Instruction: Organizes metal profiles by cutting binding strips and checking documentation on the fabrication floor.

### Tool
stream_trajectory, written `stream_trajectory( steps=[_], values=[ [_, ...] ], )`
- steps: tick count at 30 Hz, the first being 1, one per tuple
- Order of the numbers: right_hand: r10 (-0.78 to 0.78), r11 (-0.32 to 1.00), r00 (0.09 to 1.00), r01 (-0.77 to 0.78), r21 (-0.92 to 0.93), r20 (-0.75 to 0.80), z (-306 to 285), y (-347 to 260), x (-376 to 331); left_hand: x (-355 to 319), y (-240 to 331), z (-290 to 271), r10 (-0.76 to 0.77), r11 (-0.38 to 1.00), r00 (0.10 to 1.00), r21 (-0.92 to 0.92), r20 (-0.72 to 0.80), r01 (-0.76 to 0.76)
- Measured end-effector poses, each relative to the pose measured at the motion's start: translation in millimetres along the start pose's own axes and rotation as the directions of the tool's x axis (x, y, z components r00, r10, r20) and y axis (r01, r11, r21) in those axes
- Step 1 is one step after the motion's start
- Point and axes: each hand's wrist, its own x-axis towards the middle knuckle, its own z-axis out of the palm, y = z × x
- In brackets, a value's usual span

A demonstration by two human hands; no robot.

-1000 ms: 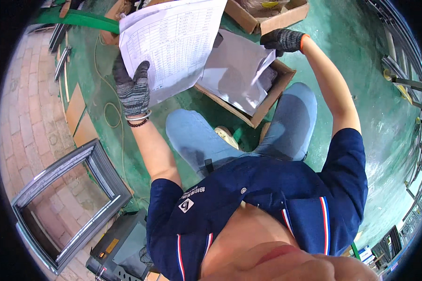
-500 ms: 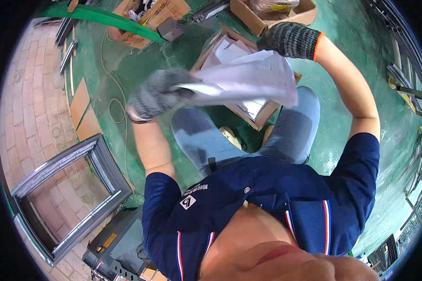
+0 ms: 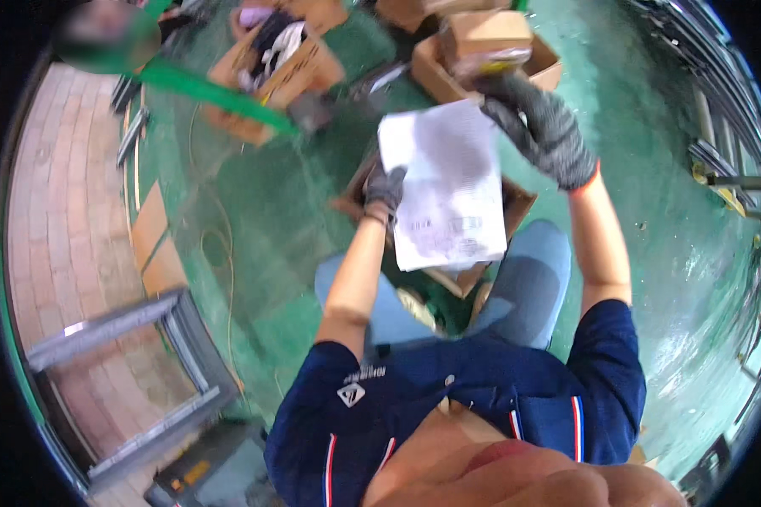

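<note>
Paper sheet (image 3: pixel 445 190), one, held up between two gloved hands.
Left hand (image 3: pixel 385 188) grips its left edge; right hand (image 3: pixel 543 128) clasps its top corner, both closed on it, above one open cardboard box (image 3: pixel 516 203).

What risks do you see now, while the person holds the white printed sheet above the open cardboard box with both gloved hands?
1. The white printed paper sheet is held only at its edges by the left hand and right hand in grey knit gloves; it may slip or tear.
2. If dropped, it would likely fall into the open brown cardboard box below.
3. The yellow cable on the green floor nearby might catch a foot.
</note>
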Motion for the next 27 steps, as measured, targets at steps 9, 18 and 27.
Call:
stream_trajectory(
  steps=[9,18,27],
  values=[
    [0.247,0.903,0.953,-0.292,0.315,0.177,56,-21,-126,-51,-52,80,-0.148,0.844,0.954,0.537,0.262,-0.016],
    [0.312,0.865,0.911,-0.390,0.317,0.268,14,-112,-117,-115,86,78,-0.149,0.612,0.738,0.648,0.658,-0.453],
    [0.801,0.522,0.524,-0.848,0.092,0.291,-128,-174,-187,-182,232,60,-0.139,0.312,0.383,0.408,0.913,-0.858]
  ],
)
